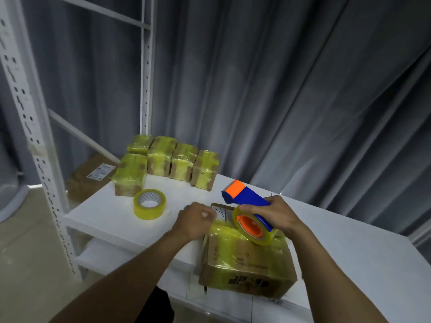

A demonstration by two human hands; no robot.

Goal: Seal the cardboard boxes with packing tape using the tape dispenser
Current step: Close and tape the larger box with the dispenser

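A cardboard box [247, 259] wrapped in yellowish tape lies on the white table [349, 264] in front of me. My right hand [277, 214] grips a blue and orange tape dispenser [247, 199] above the box, its tape roll [253, 226] resting over the box's top. My left hand [194, 220] is at the box's far left corner with curled fingers; the blur hides whether it pinches anything.
Several taped boxes [168, 164] stand in a group at the table's far left. A spare tape roll [149, 203] lies before them. White metal shelving [35, 136] rises at the left, with a brown parcel [91, 178] behind. Grey curtains hang at the back.
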